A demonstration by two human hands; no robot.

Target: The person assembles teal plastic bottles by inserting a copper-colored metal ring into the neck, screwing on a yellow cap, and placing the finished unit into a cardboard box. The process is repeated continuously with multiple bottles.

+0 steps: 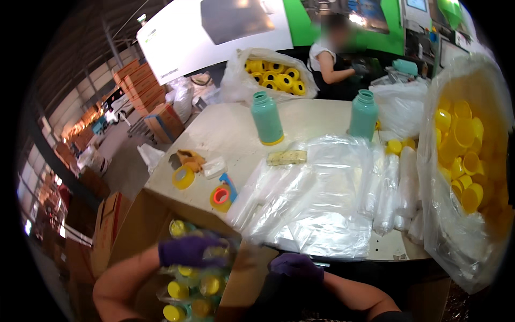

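The left hand (pixel 193 250) is hanging palm-down over the open box (pixel 140 222), its forearm slanting up from lower left and the wrist pointing right. Its fingers are blurring above the yellow-capped bottles (pixel 177 290) — whether they are gripping one, the viewer cannot tell. Those bottles are standing inside the box in rows. The right hand (pixel 296 265) is resting lower and to the right, knuckles up, beside the box's near flap (pixel 248 273) and by the worktop's front edge; its fingers are curling under, and what they may be holding is not showing.

The worktop (pixel 201 137) is lying bare along its left and far parts, with tape (pixel 183 177) and a dispenser (pixel 221 197) sitting near the left edge. Plastic sheets (pixel 335 188) are covering the front middle, two green bottles (pixel 266 119) are standing behind — well apart — and a bag of yellow cups (pixel 465 155) is crowding the right side.
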